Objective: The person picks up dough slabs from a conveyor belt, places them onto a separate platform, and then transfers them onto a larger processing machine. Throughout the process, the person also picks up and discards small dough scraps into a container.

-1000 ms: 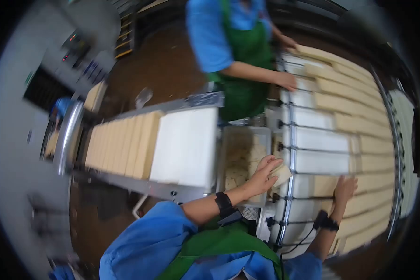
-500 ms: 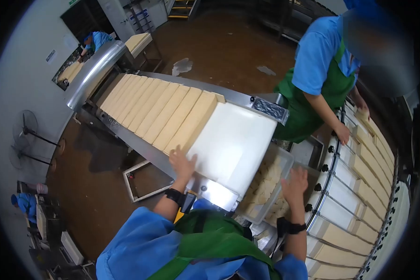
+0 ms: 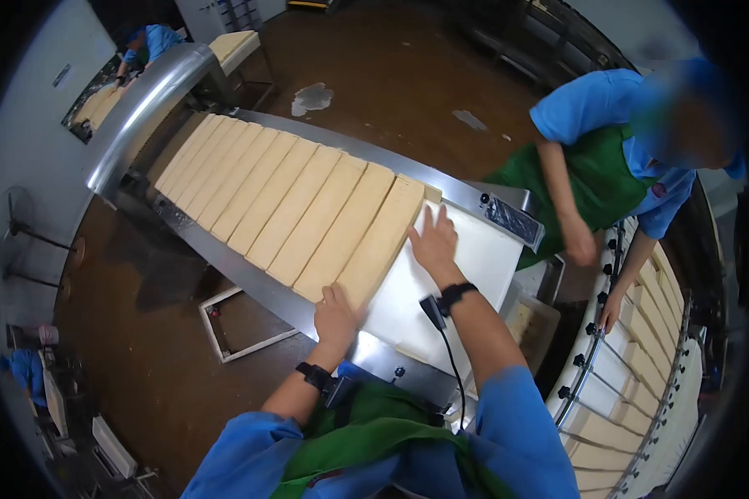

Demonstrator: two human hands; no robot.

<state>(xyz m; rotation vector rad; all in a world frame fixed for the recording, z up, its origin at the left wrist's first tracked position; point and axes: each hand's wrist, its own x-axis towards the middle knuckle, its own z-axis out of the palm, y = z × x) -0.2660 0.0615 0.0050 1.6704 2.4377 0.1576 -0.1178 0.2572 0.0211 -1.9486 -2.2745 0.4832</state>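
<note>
A row of long pale-yellow blocks lies side by side on the white conveyor belt [image 3: 466, 254]. The front block [image 3: 383, 237] stretches slantwise across the belt. At its near end is my left hand [image 3: 335, 320], open, fingertips right at the block's corner. My right hand [image 3: 435, 243] is over the bare belt by the far part of the same block, its fingers spread and their tips close to the block's side. Dark straps with small devices sit on both my wrists.
On the right, a co-worker [image 3: 607, 158] in a green apron reaches towards a rack [image 3: 587, 366] with more blocks in divided slots. A crumb-filled tub [image 3: 528, 328] stands beside the belt's end. A curved metal hood [image 3: 146, 116] spans the belt's far end. A white frame [image 3: 245, 358] lies on the floor.
My right hand has swung left from above the tub to the front block. My left hand has shifted slightly to the block's near end. The co-worker has leaned further over the rack.
</note>
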